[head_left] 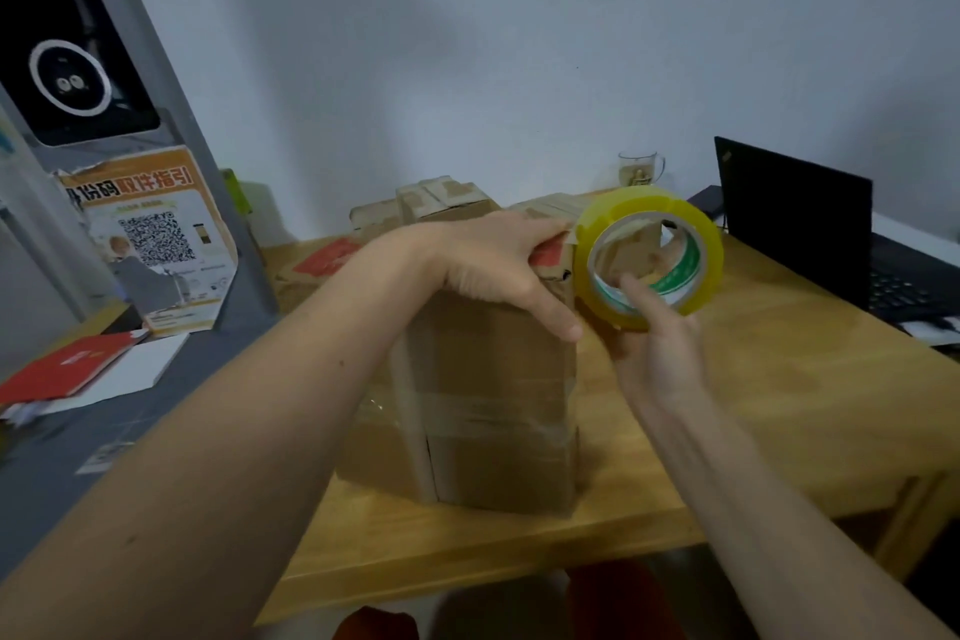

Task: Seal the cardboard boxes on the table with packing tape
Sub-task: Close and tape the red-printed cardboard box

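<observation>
A tall brown cardboard box (488, 390), creased and banded with glossy clear tape, stood at the middle of the pale wooden table (779, 379). The left hand (498, 270) clasped its top edge, fingers curled over the far side, thumb down the near face. At the box's two o'clock, the right hand (660, 343) gripped a round, translucent yellow tape roll (649, 257), a finger hooked through its core.

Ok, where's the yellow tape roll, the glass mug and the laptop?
yellow tape roll (698, 229): head view, on its yellow outer band, upper right side.
glass mug (638, 171): head view, on the middle of its clear body.
laptop (789, 203): head view, on the dark back of its open lid.
</observation>
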